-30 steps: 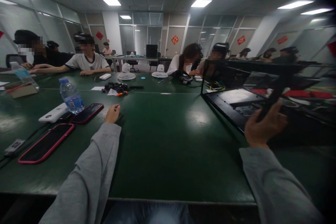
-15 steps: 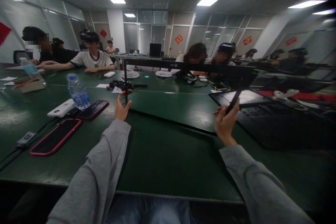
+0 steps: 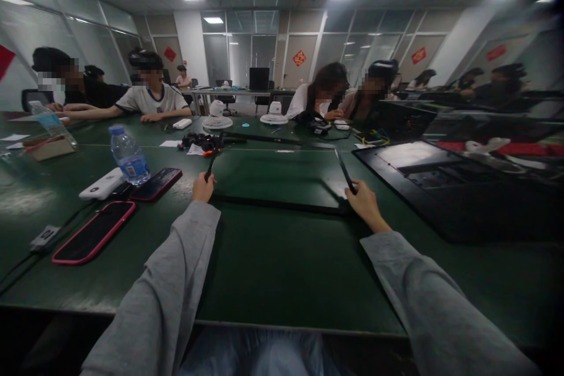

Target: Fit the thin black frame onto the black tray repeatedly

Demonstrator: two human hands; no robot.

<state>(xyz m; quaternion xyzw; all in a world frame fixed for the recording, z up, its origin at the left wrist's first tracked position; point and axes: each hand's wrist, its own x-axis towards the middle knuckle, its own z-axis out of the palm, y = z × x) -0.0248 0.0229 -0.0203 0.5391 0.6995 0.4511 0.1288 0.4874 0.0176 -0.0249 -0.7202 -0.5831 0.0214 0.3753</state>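
A thin black rectangular frame, like a monitor bezel (image 3: 282, 205), is held over the green table (image 3: 282, 270), its near bar low and its far bar tilted up. My left hand (image 3: 203, 188) is closed round its left side bar. The right side bar is gripped by my right hand (image 3: 365, 204), thumb and fingers pressed on it. Through the frame's opening the tabletop shows. To the right of my right hand lies a large dark panel (image 3: 409, 188) with a shiny patch; whether the bezel came from it I cannot tell.
On the left are a water bottle (image 3: 128, 155), a white power bank (image 3: 102, 184), a red-edged phone (image 3: 94, 232) and another phone (image 3: 157, 184). Black gear (image 3: 200, 144) and small white fans (image 3: 217, 123) stand beyond the bezel. Several people sit across the table.
The bezel has swung down from nearly upright to a flatter tilt, and its right side has moved left. My left hand, fingers spread before, has closed on its left bar.
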